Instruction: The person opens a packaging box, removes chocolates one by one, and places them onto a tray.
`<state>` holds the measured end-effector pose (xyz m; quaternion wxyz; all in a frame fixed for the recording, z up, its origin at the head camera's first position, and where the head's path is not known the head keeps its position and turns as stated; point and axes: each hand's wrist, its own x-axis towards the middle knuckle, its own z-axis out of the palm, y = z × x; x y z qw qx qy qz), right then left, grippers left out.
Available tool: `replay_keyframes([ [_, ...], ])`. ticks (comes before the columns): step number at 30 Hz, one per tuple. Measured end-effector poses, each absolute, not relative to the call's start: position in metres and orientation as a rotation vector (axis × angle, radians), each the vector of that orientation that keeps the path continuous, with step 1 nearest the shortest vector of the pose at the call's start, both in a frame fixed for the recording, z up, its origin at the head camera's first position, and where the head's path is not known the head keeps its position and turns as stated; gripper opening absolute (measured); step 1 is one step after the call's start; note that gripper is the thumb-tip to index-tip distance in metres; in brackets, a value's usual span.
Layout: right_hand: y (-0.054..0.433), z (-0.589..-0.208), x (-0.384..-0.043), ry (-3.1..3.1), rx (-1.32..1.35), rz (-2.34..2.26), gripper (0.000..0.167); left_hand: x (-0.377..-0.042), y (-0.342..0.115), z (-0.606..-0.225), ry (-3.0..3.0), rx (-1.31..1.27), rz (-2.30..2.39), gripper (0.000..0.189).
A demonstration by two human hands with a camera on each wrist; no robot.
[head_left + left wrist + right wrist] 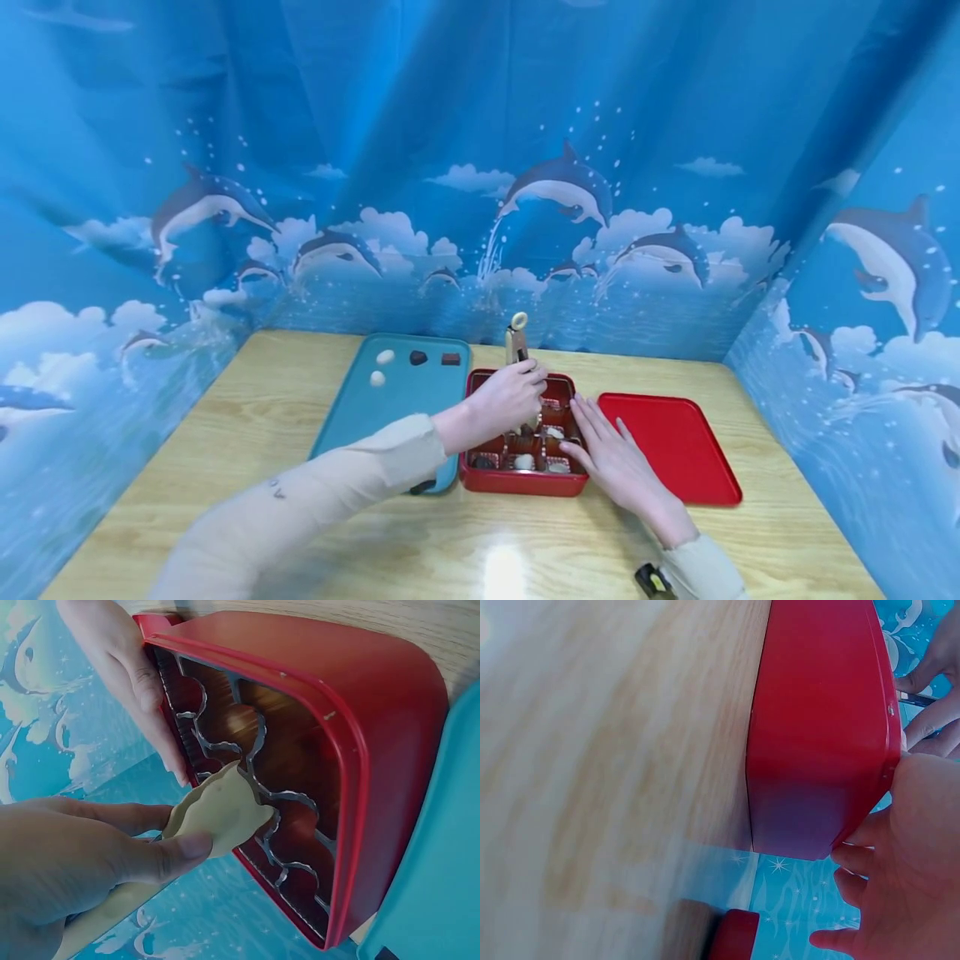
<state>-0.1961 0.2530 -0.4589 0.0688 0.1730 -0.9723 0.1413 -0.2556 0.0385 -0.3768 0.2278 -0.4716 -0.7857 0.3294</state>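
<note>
My left hand (504, 402) grips a pair of tongs (516, 343) with cream-coloured tips (225, 806), which reach down into a red box (522, 482). Whether the tips hold anything is hidden. A clear divider (259, 742) splits the box into compartments, and several of these hold chocolates, among them a white one (524, 462) and a dark one (483, 461) along the near row. Across the box's right rim rests my right hand (617, 462), its fingers extended, thumb near the front corner.
Left of the box lies a blue tray (352, 417) with two white pieces (381, 368), a dark piece (417, 357) and a brown square (451, 359). A red lid (675, 450) lies to the right. Dolphin-printed curtains (420, 167) border the wooden table (390, 550).
</note>
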Motion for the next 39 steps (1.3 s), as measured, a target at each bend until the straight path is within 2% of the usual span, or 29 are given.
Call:
replay_keyframes([
  [14,0.252,-0.460,-0.195,-2.915,0.534,0.410,0.075,-0.250,-0.005,-0.366,-2.233,-1.199,0.702,0.024],
  [26,0.252,-0.458,-0.194,-2.933,0.520,0.425,0.075,-0.258,-0.066,-0.370,-2.298,-1.085,0.224,0.046],
  [39,0.254,-0.456,-0.194,-2.945,0.521,0.437,0.076,-0.268,-0.139,-0.365,-2.333,-0.859,0.228,0.047],
])
